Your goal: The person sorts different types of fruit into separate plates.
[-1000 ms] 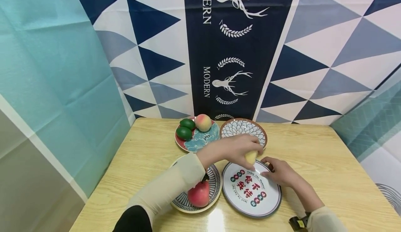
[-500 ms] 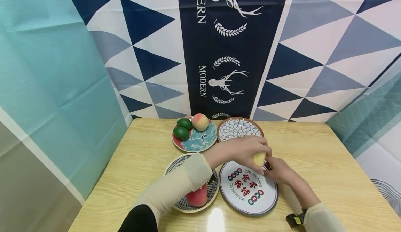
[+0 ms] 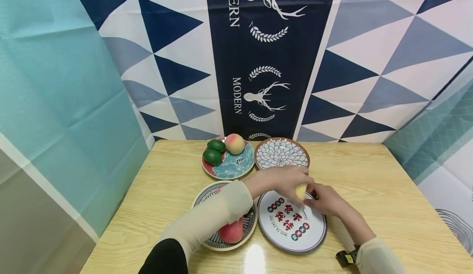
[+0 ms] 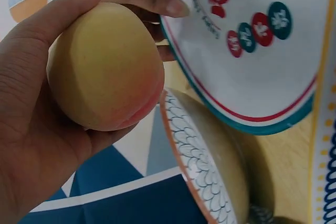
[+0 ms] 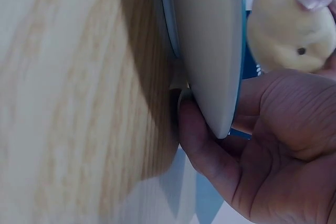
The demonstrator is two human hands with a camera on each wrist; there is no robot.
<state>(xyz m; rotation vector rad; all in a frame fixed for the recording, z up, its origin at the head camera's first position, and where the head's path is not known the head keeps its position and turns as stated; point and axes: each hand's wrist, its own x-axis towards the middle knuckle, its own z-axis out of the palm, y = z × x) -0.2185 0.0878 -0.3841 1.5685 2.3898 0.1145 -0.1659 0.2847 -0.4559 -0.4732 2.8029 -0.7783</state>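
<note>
Both hands are occupied: the left hand (image 3: 290,180) grips a yellow peach (image 4: 107,69) with a reddish blush, and the right hand (image 5: 286,148) pinches the rim of the white plate (image 3: 314,224). In the head view the peach appears at that plate's far right edge, raised off the tabletop (image 3: 159,208); the right wrist view shows a small dark spot on its pale side. The plate bears red characters and red and green dots.

Just left of it, the striped bowl (image 3: 204,194) contains a red fruit (image 3: 232,232) at its near side; another bit of red, mostly covered, shows by its far rim. The cream left sleeve (image 3: 212,214) reaches across this bowl and hides much of its inside. Farther back, the teal-and-red plate (image 3: 236,166) carries two green fruits (image 3: 212,157) and, beside them, a pink-and-yellow peach (image 3: 235,143). Next to it stands the brown-rimmed bowl (image 3: 281,153) with a petal pattern, its near edge hidden by the left hand. A black wrist strap (image 3: 345,259) is at the right cuff. Behind everything hangs a patterned backdrop (image 3: 258,60) with antlered heads.
</note>
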